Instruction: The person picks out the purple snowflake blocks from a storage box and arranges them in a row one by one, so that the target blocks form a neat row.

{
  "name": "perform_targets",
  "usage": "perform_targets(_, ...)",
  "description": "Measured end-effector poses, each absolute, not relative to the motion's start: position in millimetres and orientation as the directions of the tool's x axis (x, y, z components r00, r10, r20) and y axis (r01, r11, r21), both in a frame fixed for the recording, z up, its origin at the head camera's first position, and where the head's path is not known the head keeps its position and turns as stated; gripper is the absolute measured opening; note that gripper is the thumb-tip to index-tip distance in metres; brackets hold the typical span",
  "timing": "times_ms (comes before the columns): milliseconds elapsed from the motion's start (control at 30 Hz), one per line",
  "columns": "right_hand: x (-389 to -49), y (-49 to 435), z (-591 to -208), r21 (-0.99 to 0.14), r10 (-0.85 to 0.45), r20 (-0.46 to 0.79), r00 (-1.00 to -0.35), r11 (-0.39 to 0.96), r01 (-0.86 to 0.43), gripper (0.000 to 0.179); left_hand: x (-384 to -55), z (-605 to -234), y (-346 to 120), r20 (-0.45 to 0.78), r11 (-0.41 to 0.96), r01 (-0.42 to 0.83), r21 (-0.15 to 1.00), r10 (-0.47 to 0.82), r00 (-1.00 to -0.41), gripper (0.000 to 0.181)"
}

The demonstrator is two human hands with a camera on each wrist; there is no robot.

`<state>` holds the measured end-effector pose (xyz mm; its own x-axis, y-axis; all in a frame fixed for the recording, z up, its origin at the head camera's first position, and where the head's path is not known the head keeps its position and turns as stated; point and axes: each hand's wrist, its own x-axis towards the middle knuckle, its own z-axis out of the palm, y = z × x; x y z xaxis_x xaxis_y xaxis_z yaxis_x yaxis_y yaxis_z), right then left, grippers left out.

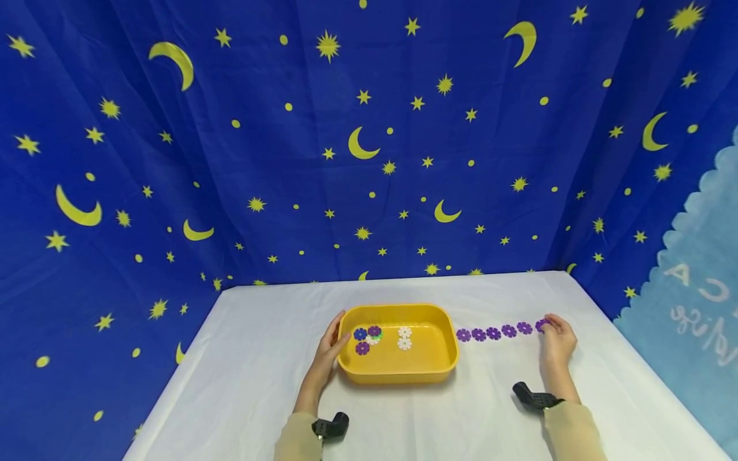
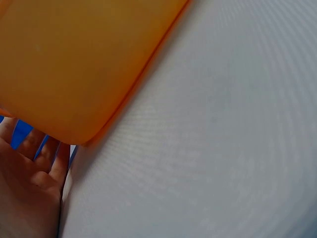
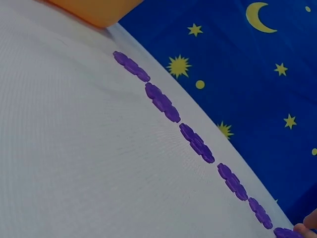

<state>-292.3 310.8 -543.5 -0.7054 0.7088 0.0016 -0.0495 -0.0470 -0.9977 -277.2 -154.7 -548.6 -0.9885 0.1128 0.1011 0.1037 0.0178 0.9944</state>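
A row of purple flower-shaped plastic discs [image 1: 493,333] runs rightward across the table from the yellow tray [image 1: 398,378]. My right hand [image 1: 559,340] pinches the purple disc [image 1: 540,326] at the row's far right end. In the right wrist view only fingertips [image 3: 309,225] show, at the edge of that disc [image 3: 285,233]. My left hand [image 1: 327,352] grips the tray's left side, thumb by the rim and fingers along the outer wall. Inside the tray lie two white discs [image 1: 405,344] and, on the left, a small cluster with purple discs [image 1: 362,348], a blue disc [image 1: 360,333] and others partly overlapped.
A white cloth covers the table [image 1: 242,384]. Behind it hangs a blue curtain [image 1: 277,153] with yellow moons and stars. A light-blue panel [image 1: 692,275] with pale letters is at the right. Each wrist wears a black camera mount [image 1: 533,397].
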Motion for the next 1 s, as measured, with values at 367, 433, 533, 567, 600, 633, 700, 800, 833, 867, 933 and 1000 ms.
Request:
perform_targets(367,-294.0,310.6,-541.9,-0.996,0.6,0.016,-0.8,0.081,0.04,0.055,-279.9,-551.8,-156.3,0.126,0.015,0.129,0.992,0.12,-0.985,0.06)
perform_targets(433,-293.9,309.9,-542.5,-0.997,0.606,0.027,-0.795,0.074,0.022,0.055,-280.1,-550.7,-156.5,0.103,0.009,0.105,0.994,0.119,-0.988,0.06)
perform_targets(533,-293.0,308.8,-542.9,-0.998,0.615,0.036,-0.788,0.069,0.008,0.054,-279.7,-549.1,-156.5,0.088,-0.002,0.089,0.996,0.117,-0.989,0.061)
perform_targets(567,-292.9,308.7,-542.7,-0.998,0.619,0.034,-0.784,0.064,0.007,0.054,-279.5,-548.6,-156.7,0.088,-0.005,0.088,0.996,0.116,-0.989,0.061)
perform_targets(600,-293.1,308.5,-542.6,-0.998,0.62,0.036,-0.784,0.059,0.001,0.054,-279.7,-548.5,-156.9,0.088,-0.006,0.088,0.996,0.115,-0.989,0.06)
perform_targets(633,-293.3,308.4,-542.4,-0.998,0.624,0.032,-0.781,0.058,0.006,0.054,-280.0,-548.6,-157.1,0.087,-0.008,0.086,0.996,0.113,-0.99,0.06)
perform_targets(700,-293.7,308.1,-542.0,-0.999,0.628,0.021,-0.778,0.046,0.01,0.055,-280.0,-548.6,-157.5,0.089,-0.01,0.089,0.996,0.11,-0.99,0.06)
perform_targets(800,-293.5,307.6,-541.4,-0.999,0.636,0.016,-0.771,0.041,0.013,0.054,-280.2,-548.3,-157.4,0.086,-0.008,0.086,0.996,0.108,-0.99,0.06)
perform_targets(833,-292.9,307.3,-541.0,-0.999,0.643,0.012,-0.766,0.038,0.016,0.054,-280.0,-548.1,-157.1,0.084,-0.011,0.083,0.996,0.109,-0.991,0.061)
perform_targets(867,-292.3,307.0,-540.4,-0.999,0.649,0.011,-0.761,0.034,0.015,0.054,-279.7,-547.8,-156.6,0.084,-0.017,0.083,0.996,0.109,-0.99,0.061)
perform_targets(933,-290.9,306.1,-539.0,-0.999,0.666,0.016,-0.745,0.036,0.011,0.054,-279.4,-547.7,-156.1,0.086,-0.017,0.085,0.996,0.111,-0.99,0.062)
perform_targets(1000,-289.3,304.3,-536.8,-0.999,0.688,0.013,-0.726,0.034,0.014,0.053,-279.0,-547.8,-156.0,0.083,-0.021,0.081,0.997,0.111,-0.99,0.062)
